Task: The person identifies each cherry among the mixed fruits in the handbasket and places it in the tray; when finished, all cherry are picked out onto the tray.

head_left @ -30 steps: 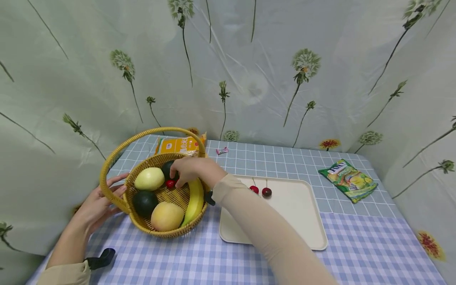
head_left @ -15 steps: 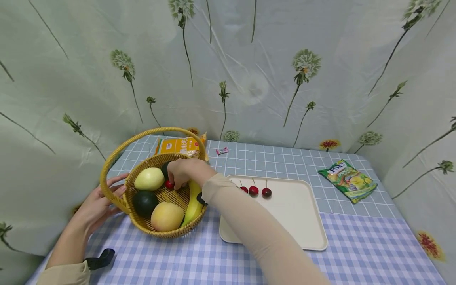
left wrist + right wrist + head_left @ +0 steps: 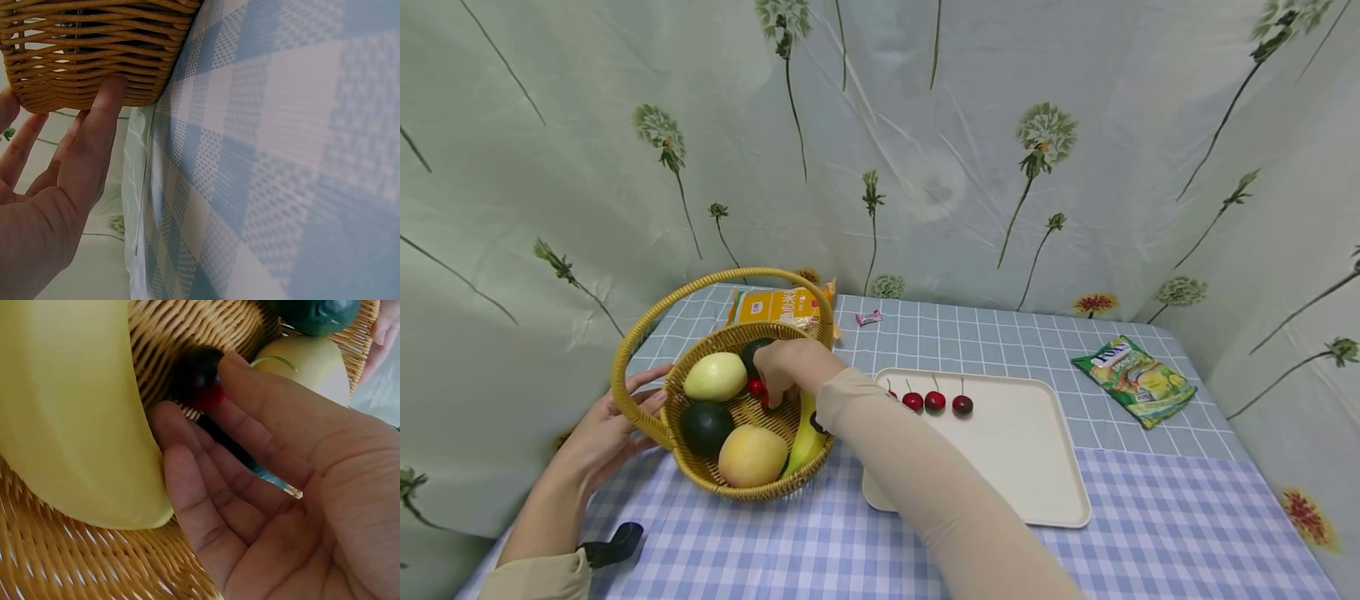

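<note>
A wicker basket [image 3: 752,493] with a tall handle holds fruit. My right hand [image 3: 797,365] reaches down into it. In the right wrist view the thumb and bent index finger of this hand [image 3: 262,487] pinch a dark cherry [image 3: 194,369]; another red patch shows just below it. The head view shows red cherries [image 3: 756,387] beside the fingertips, partly hidden by the hand. A banana [image 3: 75,412] lies close to the fingers. My left hand [image 3: 610,425] rests its extended fingertips against the basket's left side, and the left wrist view shows them on the weave [image 3: 94,75].
The basket also holds a pale green fruit [image 3: 715,377], dark green fruits [image 3: 706,428] and a peach [image 3: 752,456]. Right of it, a cream tray [image 3: 1015,450] bears several cherries [image 3: 935,402]. An orange packet [image 3: 775,307], a small pink candy [image 3: 868,317] and a green bag [image 3: 1135,379] lie farther back.
My right hand has sunk slightly deeper among the cherries in the basket. The sleeve has shifted left, uncovering more cherries on the tray. My left hand has stayed in place.
</note>
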`<state>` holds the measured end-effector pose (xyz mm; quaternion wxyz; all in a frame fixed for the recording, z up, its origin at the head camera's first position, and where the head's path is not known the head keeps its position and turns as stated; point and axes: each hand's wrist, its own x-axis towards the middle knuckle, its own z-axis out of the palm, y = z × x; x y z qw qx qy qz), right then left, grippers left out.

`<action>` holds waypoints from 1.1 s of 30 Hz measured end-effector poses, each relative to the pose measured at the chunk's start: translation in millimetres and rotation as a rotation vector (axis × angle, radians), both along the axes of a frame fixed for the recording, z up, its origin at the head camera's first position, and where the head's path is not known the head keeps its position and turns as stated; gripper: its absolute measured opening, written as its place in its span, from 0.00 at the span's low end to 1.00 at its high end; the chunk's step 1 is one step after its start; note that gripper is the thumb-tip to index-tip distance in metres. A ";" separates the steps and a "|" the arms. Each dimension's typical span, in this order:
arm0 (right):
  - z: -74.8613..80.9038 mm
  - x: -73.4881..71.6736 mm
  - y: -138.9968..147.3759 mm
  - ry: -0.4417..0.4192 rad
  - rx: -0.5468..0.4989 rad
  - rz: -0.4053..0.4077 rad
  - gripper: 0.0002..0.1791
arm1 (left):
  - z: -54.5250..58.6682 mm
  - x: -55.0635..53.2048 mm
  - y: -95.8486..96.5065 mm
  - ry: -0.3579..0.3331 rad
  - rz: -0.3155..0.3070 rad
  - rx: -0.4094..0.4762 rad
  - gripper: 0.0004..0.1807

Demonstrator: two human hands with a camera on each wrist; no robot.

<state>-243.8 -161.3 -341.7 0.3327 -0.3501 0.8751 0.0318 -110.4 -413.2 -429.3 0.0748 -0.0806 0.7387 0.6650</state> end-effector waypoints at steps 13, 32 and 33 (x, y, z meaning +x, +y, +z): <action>-11.2 2.3 -6.4 -0.060 -0.084 0.025 0.10 | 0.6 -0.4 1.1 -0.003 0.004 -0.032 0.30; -14.6 8.2 -7.6 -0.045 -0.066 0.084 0.07 | -0.2 1.8 1.4 0.018 0.010 0.022 0.29; -14.3 8.2 -6.6 -0.050 -0.070 0.083 0.07 | 0.0 1.7 1.5 0.016 0.009 0.021 0.29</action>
